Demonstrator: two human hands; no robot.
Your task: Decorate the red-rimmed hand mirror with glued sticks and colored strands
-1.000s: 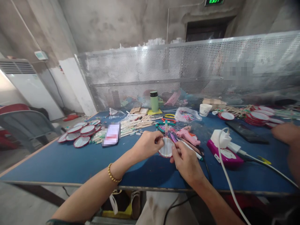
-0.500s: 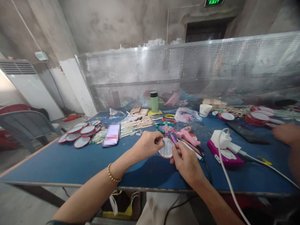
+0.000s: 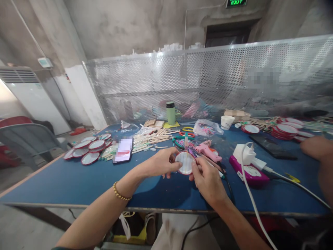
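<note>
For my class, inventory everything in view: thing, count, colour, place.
Held disc: one, white, red-rimmed, centre
Loose discs: many, white, red-rimmed, both sides
Sticks: many, tan, table's back
Phone: one, dark-edged, left
Slab: one, black, right
Bottle: one, green, back
Cup: one, white, back
Glue gun: one, pink, centre
Power strip: one, magenta, right
Table: one, blue, foreground
Partition: one, silver, behind
Exit sign: one, green, top
Chair: one, grey, left
Clutter: uncountable, mixed, tabletop
Co-worker's hand: one, right edge
Left hand: one, bare, disc's left
Right hand: one, bare, disc's right
</note>
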